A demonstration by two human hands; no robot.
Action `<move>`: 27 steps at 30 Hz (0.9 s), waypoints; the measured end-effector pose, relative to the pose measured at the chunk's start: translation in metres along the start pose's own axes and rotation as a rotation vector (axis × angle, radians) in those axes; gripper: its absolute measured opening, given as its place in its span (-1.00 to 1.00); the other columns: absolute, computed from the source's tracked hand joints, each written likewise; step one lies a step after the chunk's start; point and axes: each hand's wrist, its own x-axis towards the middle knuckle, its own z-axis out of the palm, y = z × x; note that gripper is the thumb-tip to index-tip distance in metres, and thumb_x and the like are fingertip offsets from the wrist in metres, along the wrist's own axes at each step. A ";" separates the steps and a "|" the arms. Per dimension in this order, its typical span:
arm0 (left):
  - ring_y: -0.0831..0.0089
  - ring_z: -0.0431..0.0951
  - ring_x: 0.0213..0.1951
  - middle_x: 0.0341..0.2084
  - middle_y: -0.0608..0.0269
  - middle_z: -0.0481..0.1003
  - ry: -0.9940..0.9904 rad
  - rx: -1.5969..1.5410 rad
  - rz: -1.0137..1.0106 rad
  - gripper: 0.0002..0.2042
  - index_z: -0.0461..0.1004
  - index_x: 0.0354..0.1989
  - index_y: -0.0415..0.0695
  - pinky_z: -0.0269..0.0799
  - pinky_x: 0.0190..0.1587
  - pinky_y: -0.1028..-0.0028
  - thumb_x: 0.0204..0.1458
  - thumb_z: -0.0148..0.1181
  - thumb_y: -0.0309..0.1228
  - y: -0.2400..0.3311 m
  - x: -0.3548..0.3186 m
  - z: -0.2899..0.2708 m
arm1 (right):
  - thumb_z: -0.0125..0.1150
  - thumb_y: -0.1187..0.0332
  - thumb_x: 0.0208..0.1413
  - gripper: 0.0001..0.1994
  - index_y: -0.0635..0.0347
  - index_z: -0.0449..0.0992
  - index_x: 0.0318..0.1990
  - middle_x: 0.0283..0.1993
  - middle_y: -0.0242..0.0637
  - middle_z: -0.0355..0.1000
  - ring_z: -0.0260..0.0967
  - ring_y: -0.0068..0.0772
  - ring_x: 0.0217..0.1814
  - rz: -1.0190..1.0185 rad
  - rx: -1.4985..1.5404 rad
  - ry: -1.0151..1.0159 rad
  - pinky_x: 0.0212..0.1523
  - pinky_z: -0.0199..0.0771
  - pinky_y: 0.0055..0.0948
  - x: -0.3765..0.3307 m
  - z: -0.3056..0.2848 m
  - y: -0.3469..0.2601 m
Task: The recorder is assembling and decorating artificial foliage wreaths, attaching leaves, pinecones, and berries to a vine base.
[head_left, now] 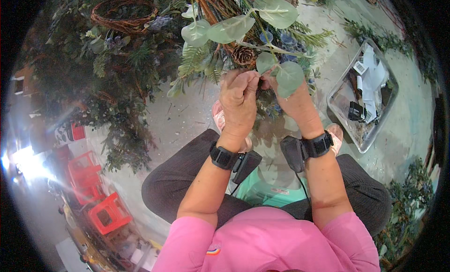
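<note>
A twig wreath (pixel 213 7) with artificial greenery is in front of me at the top. It carries round pale-green eucalyptus leaves (pixel 232 29), a brown pine cone (pixel 243 55) and blue berries (pixel 288 40). My left hand (pixel 238 98) is closed in a pinch just below the pine cone. My right hand (pixel 297 103) meets it from the right, its fingers bent together and partly hidden behind a eucalyptus leaf (pixel 289 79). What lies between the fingertips of both hands is too small or covered to make out.
A dark heap of greenery (pixel 108 79) fills the left, with a bare twig ring (pixel 123 15) on it. To the right is a clear plastic tray (pixel 335 96) holding scraps. Red stools (pixel 110 213) stand lower left, and a green stool (pixel 267 192) is beneath me.
</note>
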 end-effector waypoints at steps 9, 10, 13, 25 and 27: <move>0.35 0.38 -0.43 -0.50 0.16 0.40 -0.010 0.016 0.000 -0.90 0.46 -0.43 -0.27 0.29 -0.35 0.50 -0.06 0.12 -0.48 0.000 0.000 -0.001 | 0.08 0.57 -0.26 -0.70 0.30 0.43 -0.24 -0.30 -0.10 0.42 0.37 -0.09 -0.28 0.031 0.040 0.049 -0.23 0.37 -0.38 0.000 0.002 -0.004; 0.35 0.38 -0.43 -0.50 0.16 0.40 -0.009 0.017 0.000 -0.90 0.46 -0.43 -0.27 0.29 -0.35 0.50 -0.06 0.12 -0.48 0.001 0.000 -0.002 | 0.08 0.57 -0.26 -0.70 0.30 0.43 -0.24 -0.30 -0.10 0.42 0.37 -0.09 -0.28 0.030 0.041 0.048 -0.23 0.37 -0.38 0.000 0.002 -0.004; 0.34 0.38 -0.43 -0.51 0.16 0.40 -0.020 0.014 0.009 -0.88 0.45 -0.43 -0.27 0.28 -0.34 0.50 -0.06 0.13 -0.45 0.004 0.001 -0.002 | 0.08 0.56 -0.24 -0.72 0.28 0.44 -0.25 -0.30 -0.10 0.41 0.36 -0.08 -0.29 0.026 0.015 0.037 -0.24 0.37 -0.37 -0.002 0.001 -0.002; 0.42 0.38 -0.43 -0.49 0.19 0.39 -0.005 -0.091 -0.112 -0.85 0.44 -0.43 -0.29 0.27 -0.34 0.53 -0.06 0.14 -0.43 0.008 0.000 -0.001 | 0.04 0.57 -0.22 -0.76 0.29 0.43 -0.28 -0.31 -0.14 0.43 0.38 -0.18 -0.30 0.091 0.086 0.022 -0.22 0.36 -0.40 -0.002 0.001 0.000; 0.41 0.37 -0.44 -0.50 0.19 0.38 -0.009 -0.104 -0.093 -0.84 0.43 -0.44 -0.30 0.27 -0.36 0.52 -0.06 0.14 -0.42 0.008 0.001 -0.001 | 0.04 0.56 -0.20 -0.77 0.29 0.43 -0.29 -0.31 -0.13 0.43 0.38 -0.16 -0.29 0.025 0.059 0.015 -0.22 0.35 -0.40 -0.002 0.001 0.002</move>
